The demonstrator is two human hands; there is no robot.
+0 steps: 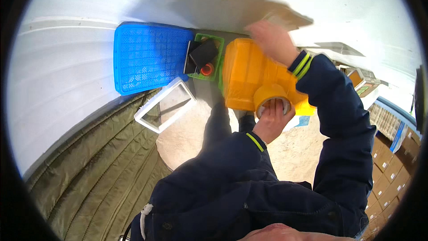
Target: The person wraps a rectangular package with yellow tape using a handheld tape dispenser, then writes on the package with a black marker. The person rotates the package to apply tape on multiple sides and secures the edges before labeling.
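My left hand [274, 118] grips a wide roll of yellow packing tape [268, 92], with fingers inside its cardboard core. The roll lies against a parcel wrapped in yellow tape [239, 73]. My right hand [272, 42] is blurred and raised over the parcel's upper right part. A brown, flat piece [289, 15] shows beyond its fingers, blurred; whether the hand holds it, I cannot tell. The parcel's far right side is partly hidden by my right sleeve.
A blue perforated plastic crate [150, 58] stands at left, beside a green basket [219, 42] holding black items and an orange-red ring [207, 69]. A white rectangular frame [152, 125] leans near a green quilted cover [110, 164]. Cardboard boxes [388, 170] are stacked at right.
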